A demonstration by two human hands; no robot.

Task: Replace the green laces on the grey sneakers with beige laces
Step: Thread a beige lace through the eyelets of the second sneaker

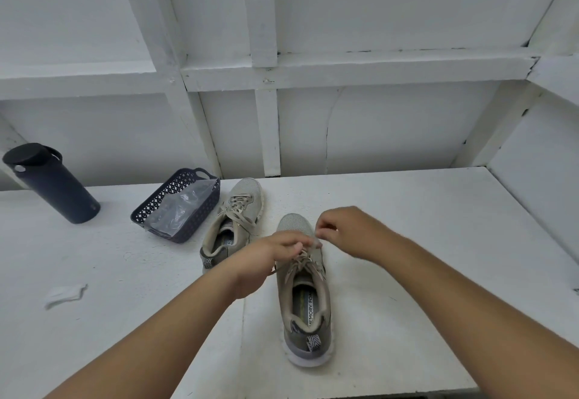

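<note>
Two grey sneakers stand on the white table, toes pointing away from me. The near sneaker is in front of me with beige laces threaded through its eyelets. My left hand and my right hand meet over its upper eyelets, each pinching a beige lace end. The far sneaker lies further left with beige laces that hang loose. No green lace shows.
A dark perforated basket holding a clear plastic bag sits left of the far sneaker. A dark bottle stands at the far left. A small clear wrapper lies near the left front. White framed walls close the back and right.
</note>
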